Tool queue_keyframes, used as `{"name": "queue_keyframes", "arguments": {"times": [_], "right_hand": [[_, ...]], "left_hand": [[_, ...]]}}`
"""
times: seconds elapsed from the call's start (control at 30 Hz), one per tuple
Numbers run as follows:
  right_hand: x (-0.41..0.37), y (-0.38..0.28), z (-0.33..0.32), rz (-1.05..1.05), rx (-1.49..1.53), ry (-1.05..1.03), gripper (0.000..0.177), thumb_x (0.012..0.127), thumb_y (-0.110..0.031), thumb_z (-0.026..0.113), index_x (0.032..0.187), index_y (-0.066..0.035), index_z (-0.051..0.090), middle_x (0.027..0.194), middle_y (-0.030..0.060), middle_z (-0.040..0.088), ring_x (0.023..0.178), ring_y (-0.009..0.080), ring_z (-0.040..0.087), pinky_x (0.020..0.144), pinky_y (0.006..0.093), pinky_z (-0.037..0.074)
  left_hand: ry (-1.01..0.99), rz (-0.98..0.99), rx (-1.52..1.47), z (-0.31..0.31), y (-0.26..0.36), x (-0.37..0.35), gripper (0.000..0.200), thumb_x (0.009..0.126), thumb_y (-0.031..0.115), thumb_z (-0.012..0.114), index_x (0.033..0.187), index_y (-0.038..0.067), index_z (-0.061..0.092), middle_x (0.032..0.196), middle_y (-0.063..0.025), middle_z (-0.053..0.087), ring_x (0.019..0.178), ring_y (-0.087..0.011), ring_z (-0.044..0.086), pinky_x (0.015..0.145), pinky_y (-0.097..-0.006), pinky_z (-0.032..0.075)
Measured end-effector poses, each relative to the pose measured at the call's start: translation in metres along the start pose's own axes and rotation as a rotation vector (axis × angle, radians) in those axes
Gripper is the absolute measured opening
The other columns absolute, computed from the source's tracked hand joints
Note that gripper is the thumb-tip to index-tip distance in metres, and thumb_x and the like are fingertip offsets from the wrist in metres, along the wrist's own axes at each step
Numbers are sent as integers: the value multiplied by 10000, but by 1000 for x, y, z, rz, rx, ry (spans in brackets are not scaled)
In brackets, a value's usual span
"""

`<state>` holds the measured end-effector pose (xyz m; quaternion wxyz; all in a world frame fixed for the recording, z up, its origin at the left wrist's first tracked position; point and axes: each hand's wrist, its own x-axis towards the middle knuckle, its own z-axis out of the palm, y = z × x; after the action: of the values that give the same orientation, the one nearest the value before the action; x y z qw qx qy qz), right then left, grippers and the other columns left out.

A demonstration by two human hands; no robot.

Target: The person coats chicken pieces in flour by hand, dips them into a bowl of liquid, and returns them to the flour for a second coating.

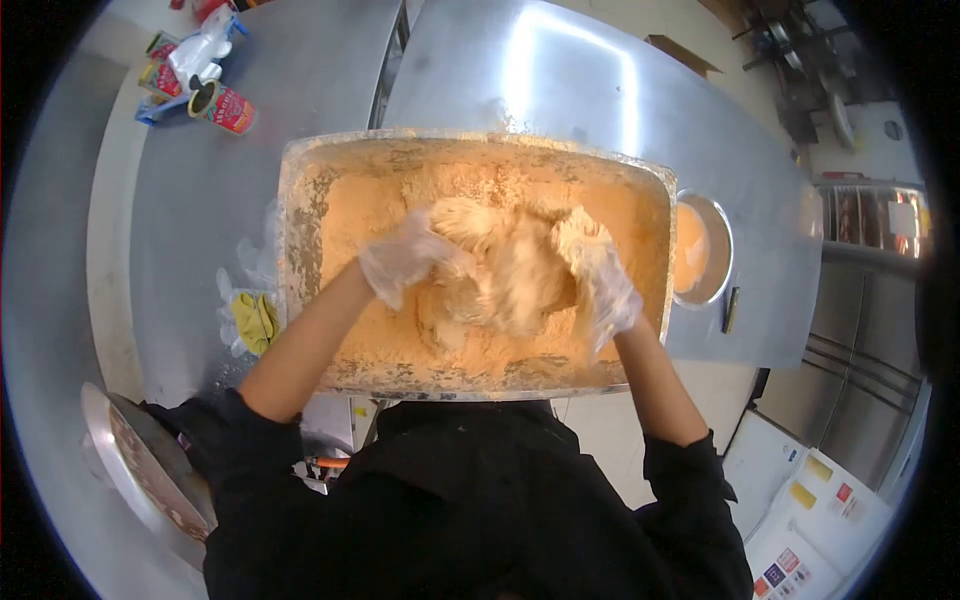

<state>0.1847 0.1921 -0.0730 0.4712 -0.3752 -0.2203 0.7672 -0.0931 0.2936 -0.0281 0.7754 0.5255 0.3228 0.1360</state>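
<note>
A large tub (300, 240) of orange-tinted flour (360, 205) stands before me, its walls caked. Lumpy flour-coated pieces (465, 222), which look like breaded chicken, are heaped in the middle, some smeared by motion. At the heap's left side is my left hand (410, 258) in a clear plastic glove, its fingers reaching in among the pieces and partly hidden. My right hand (608, 285), gloved the same way, is at the right side of the heap. Thick coating covers its finger end, so I cannot separate fingers from a piece there.
A metal bowl (715, 250) with orange contents sits right of the tub, near a small dark slim object (732, 310). A yellow cloth (255, 322) lies on plastic at left. Red-labelled cans (222, 107) stand at the upper left. A round metal pan (135, 470) is at lower left.
</note>
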Motion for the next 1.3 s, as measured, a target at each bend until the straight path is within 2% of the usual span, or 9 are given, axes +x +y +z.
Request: {"name": "queue_keyframes", "arguments": {"times": [0.3,0.4,0.6,0.7,0.77,0.9,1.03,1.17,1.3], "right_hand": [[-26,-21,-6,360,-468,397,269,904,-133,635,1148,-26,598,1014,16,645,1010,118,586,924,269,470],[0,35,-37,252,-279,150,353,902,-182,598,1218,-27,565,1164,82,599,1125,190,550,1005,317,420],[25,47,33,710,338,341,454,887,-255,550,1279,-26,538,1376,158,489,1301,234,444,1062,383,399],[15,24,54,658,67,527,421,899,-283,567,1241,-38,559,1269,146,557,1222,230,506,997,409,454],[16,49,-39,-24,-685,-52,475,913,-394,537,1260,-69,557,1308,139,547,1213,255,508,1027,442,413],[6,-25,70,437,-986,193,322,956,-256,519,1202,-58,580,1178,116,592,1039,236,600,848,385,525],[8,-5,59,71,-612,148,199,951,-111,502,1102,-28,601,1087,113,607,897,191,640,689,305,559],[21,-31,24,49,-127,99,181,939,-174,563,1038,-31,612,988,82,636,895,168,623,892,331,501],[69,-5,-110,-199,-1059,247,388,952,-316,530,1226,-42,504,1157,113,569,1064,206,552,985,372,433]], "left_hand": [[291,-796,175,-29,-10,-49,959,815,695,552,1504,112,228,1516,-161,304,1288,-327,443,1081,-506,356],[33,-268,347,-2,-67,-35,1036,785,807,427,1531,156,121,1579,-128,150,1428,-321,197,1156,-509,182],[-61,-248,-66,22,-88,-5,805,897,559,526,1491,87,258,1560,-101,223,1424,-213,236,1165,-362,211],[-27,-276,-34,33,-71,-5,650,915,463,558,1408,60,425,1503,-102,347,1384,-205,316,1153,-344,241],[-10,-244,-95,35,-67,-2,567,915,426,574,1328,39,534,1416,-89,480,1339,-211,381,1147,-351,254],[90,-298,136,40,-43,-2,760,754,413,768,1348,32,485,1400,-190,465,1256,-320,486,1087,-361,378],[-11,-220,984,-8,-24,-25,684,771,265,734,1351,27,460,1357,-189,495,1213,-335,510,1044,-370,418],[393,-518,719,-37,29,-46,608,792,154,624,1353,12,437,1324,-172,513,1161,-342,530,1023,-360,445],[509,-199,841,-91,-58,-5,872,659,141,767,1430,153,359,1060,-119,632,1010,-298,562,943,-379,461]]}}
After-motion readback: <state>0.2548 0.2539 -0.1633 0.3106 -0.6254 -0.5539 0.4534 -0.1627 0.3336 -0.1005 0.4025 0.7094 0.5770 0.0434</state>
